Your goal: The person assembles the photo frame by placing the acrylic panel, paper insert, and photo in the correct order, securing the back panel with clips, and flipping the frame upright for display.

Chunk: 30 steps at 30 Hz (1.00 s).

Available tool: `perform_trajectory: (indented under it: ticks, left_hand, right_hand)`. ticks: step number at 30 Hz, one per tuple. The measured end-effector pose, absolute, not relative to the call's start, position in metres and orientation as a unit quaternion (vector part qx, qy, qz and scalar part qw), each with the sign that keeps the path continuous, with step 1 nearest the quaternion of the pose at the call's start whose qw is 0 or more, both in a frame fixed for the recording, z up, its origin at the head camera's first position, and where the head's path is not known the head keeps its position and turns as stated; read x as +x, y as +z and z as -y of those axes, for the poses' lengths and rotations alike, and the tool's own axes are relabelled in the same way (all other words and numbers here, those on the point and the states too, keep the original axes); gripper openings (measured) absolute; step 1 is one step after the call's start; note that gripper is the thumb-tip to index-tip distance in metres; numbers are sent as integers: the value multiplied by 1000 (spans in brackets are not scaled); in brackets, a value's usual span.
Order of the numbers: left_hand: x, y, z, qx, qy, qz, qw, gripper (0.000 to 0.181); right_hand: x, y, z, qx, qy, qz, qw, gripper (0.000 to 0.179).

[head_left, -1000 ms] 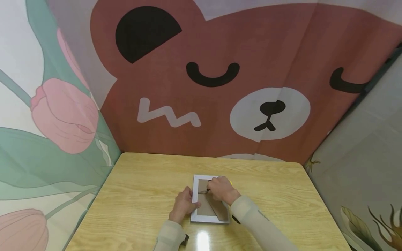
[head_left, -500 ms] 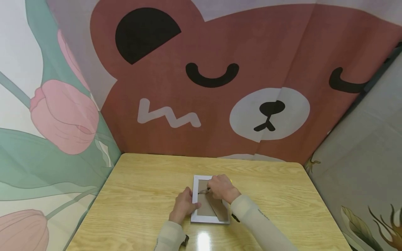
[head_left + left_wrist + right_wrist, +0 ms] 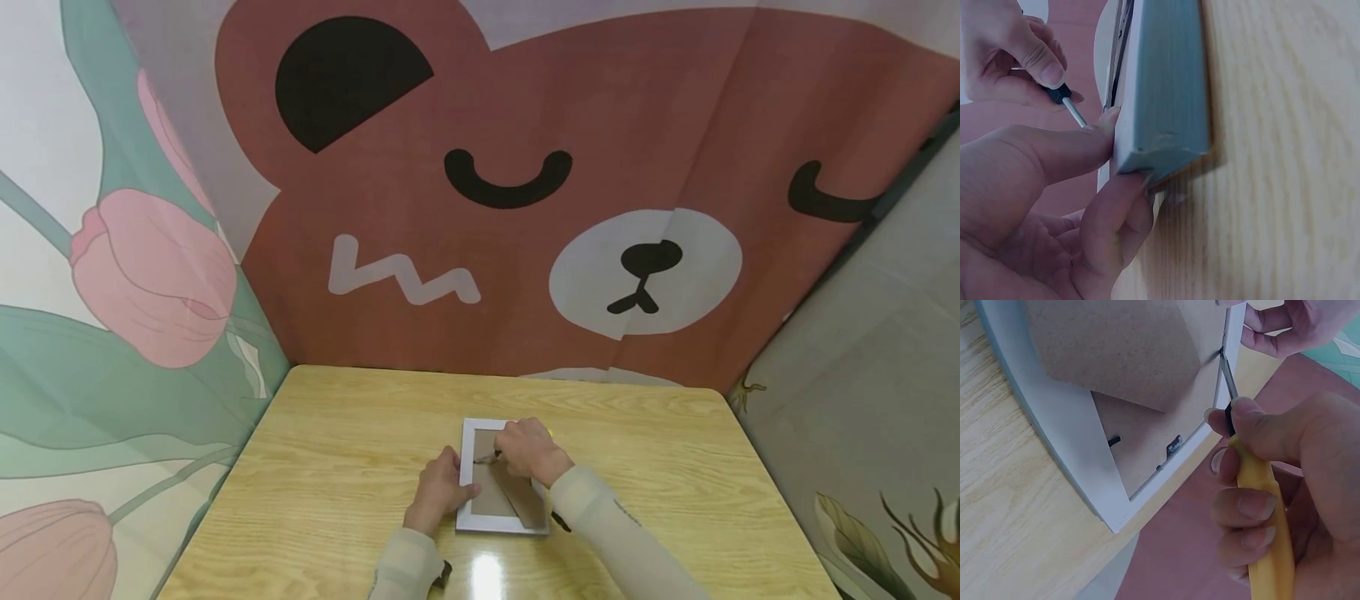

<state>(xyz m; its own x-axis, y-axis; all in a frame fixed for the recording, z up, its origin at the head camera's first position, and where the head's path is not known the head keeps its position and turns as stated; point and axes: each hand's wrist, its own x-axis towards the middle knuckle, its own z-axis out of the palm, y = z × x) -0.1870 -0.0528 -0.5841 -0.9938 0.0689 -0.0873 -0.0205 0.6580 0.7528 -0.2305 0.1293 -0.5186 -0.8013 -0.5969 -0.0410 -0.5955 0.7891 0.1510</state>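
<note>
A white picture frame (image 3: 467,467) lies back side up on the table, showing its brown backing board (image 3: 489,500) and a stand flap (image 3: 525,498). My left hand (image 3: 437,493) grips the frame's left edge, thumb on the top face and fingers against the outer side. In my right hand (image 3: 531,450) is a screwdriver with a yellow handle (image 3: 1259,465) and black collar, fingers curled round it. The screwdriver's metal shaft (image 3: 1229,376) reaches across to a small dark tab (image 3: 1220,352) at the inner left edge of the frame. Another dark tab (image 3: 1114,441) shows near the backing's end.
The wood-grain table (image 3: 337,450) extends around the frame on all sides. A small metal hanger (image 3: 1174,446) sits on the backing close to the frame border. Behind the table hangs a cloth with a bear print (image 3: 510,292); printed cloths (image 3: 150,275) flank both sides.
Both hands and the frame stay in place; the screwdriver's tip remains at the left inner edge, with only a very slight shift of the right hand.
</note>
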Motion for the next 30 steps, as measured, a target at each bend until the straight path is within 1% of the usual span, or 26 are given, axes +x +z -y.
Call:
perform_trajectory:
  ticks: [9, 17, 21, 25, 30]
  left_hand:
    - [-187, -584, 54, 12, 406, -912, 54, 43]
    - [-188, -584, 54, 11, 412, -909, 63, 44]
    - [-188, -585, 54, 9, 410, -910, 65, 44]
    - [-188, -585, 54, 13, 410, -910, 60, 44]
    - [-188, -585, 54, 12, 412, -909, 63, 44]
  right_hand:
    - [-231, -520, -128, 320, -94, 943, 15, 25]
    - [-231, -521, -128, 323, -85, 942, 23, 23]
    - [-231, -520, -126, 316, -90, 944, 14, 25]
    - [-230, -518, -123, 309, -104, 945, 11, 23]
    - [-228, -518, -122, 312, -108, 944, 26, 21]
